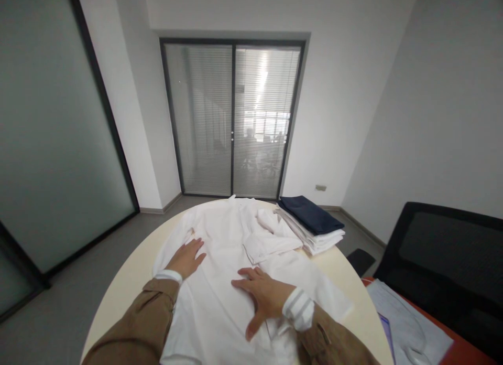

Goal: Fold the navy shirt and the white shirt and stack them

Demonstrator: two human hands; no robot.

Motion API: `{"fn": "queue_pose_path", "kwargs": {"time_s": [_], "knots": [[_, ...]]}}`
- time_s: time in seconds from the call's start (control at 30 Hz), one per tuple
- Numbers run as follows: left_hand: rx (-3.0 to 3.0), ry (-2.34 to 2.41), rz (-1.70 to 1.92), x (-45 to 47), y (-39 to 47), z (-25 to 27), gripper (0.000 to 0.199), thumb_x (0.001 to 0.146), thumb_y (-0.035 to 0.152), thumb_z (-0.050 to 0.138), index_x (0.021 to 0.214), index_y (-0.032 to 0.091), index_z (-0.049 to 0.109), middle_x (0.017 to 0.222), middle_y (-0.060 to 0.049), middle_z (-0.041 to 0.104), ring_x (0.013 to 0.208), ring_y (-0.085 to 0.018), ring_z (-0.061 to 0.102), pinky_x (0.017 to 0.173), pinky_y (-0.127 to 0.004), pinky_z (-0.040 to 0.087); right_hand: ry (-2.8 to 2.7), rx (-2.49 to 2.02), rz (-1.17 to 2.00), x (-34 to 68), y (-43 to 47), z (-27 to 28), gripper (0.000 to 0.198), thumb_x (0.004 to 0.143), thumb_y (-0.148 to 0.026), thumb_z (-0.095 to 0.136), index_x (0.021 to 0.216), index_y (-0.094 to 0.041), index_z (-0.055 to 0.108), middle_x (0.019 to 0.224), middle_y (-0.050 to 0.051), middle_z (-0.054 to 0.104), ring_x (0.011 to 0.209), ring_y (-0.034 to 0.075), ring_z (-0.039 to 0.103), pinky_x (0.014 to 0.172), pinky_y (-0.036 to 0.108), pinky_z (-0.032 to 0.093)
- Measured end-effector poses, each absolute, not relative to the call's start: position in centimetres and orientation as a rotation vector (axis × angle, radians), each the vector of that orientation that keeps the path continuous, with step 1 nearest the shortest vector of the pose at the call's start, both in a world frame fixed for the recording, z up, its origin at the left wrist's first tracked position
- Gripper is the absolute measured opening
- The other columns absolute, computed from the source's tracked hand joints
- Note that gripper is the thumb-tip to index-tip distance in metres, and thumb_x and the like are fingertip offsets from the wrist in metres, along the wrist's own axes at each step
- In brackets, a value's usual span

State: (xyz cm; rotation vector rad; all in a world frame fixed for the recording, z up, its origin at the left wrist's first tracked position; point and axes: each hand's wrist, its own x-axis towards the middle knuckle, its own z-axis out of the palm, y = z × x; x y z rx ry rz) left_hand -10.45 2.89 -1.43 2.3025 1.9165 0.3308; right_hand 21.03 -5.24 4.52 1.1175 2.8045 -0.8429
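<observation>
A white shirt (220, 286) lies spread over the round table, with one sleeve (271, 242) folded across its right part and the cuff near the middle. My left hand (187, 257) rests flat on the left side of the shirt, fingers stretched out and holding nothing. On the shirt's lower right, my right hand (265, 297) is spread with the thumb apart from the fingers, touching the cloth. Some wrinkles run through the fabric between the two hands. Part of the shirt near me is hidden under my right forearm.
A stack of folded white clothes (320, 243) with a folded navy garment (310, 214) on top sits at the table's (129, 281) back right. To the right are a black mesh chair (444, 260) and papers (412, 318) on a red surface. A glass door (231, 118) stands beyond.
</observation>
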Motion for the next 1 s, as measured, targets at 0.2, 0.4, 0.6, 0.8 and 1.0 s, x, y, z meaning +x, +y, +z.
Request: {"fn": "queue_pose_path", "kwargs": {"time_s": [0.2,0.4,0.6,0.8,1.0], "knots": [[2.283,1.929,0.259,-11.2,3.3,-2.0,0.057,0.095,0.045,0.035,0.148,0.022,0.036,0.157,-0.008,0.026,0.145,-0.028,0.02,0.117,-0.048,0.02,2.76,1.097,-0.859,20.7,-5.4,5.0,0.119,0.047,-0.068,0.08,0.149,-0.038,0.027,0.16,0.009,0.014,0.144,0.044,0.006,0.109,0.067,0.002],[2.342,1.821,0.309,-12.1,3.6,-1.8,0.051,0.097,0.047,0.031,0.145,0.031,0.042,0.157,-0.008,0.026,0.145,-0.032,0.017,0.115,-0.053,0.02,2.795,1.058,-0.866,20.3,-5.5,4.3,0.116,0.055,-0.07,0.075,0.151,-0.036,0.02,0.161,0.009,0.007,0.146,0.04,-0.001,0.11,0.067,-0.004],[2.316,1.647,0.08,-13.4,3.9,1.9,0.06,0.086,0.049,0.049,0.14,0.022,0.05,0.152,-0.014,0.036,0.141,-0.033,0.031,0.112,-0.048,0.028,2.837,1.095,-0.845,19.6,-6.0,4.1,0.111,0.06,-0.07,0.073,0.151,-0.034,0.021,0.161,0.009,0.008,0.146,0.039,-0.001,0.111,0.065,-0.005],[2.286,1.527,-0.004,-12.4,4.0,6.2,0.041,0.079,0.051,0.054,0.104,0.026,0.072,0.116,-0.008,0.07,0.111,-0.026,0.064,0.101,-0.038,0.043,2.898,1.156,-0.738,18.4,-6.6,3.7,0.105,0.066,-0.074,0.065,0.152,-0.031,0.022,0.16,0.011,0.011,0.146,0.039,0.001,0.111,0.065,-0.003],[2.369,1.563,0.07,-5.1,3.8,5.2,0.066,0.082,0.054,0.051,0.137,0.017,0.051,0.137,-0.014,0.055,0.124,-0.029,0.054,0.104,-0.04,0.04,2.965,1.239,-0.646,17.4,-7.5,2.8,0.097,0.073,-0.079,0.054,0.152,-0.031,0.023,0.16,0.01,0.014,0.146,0.039,0.004,0.112,0.065,0.0]]}}
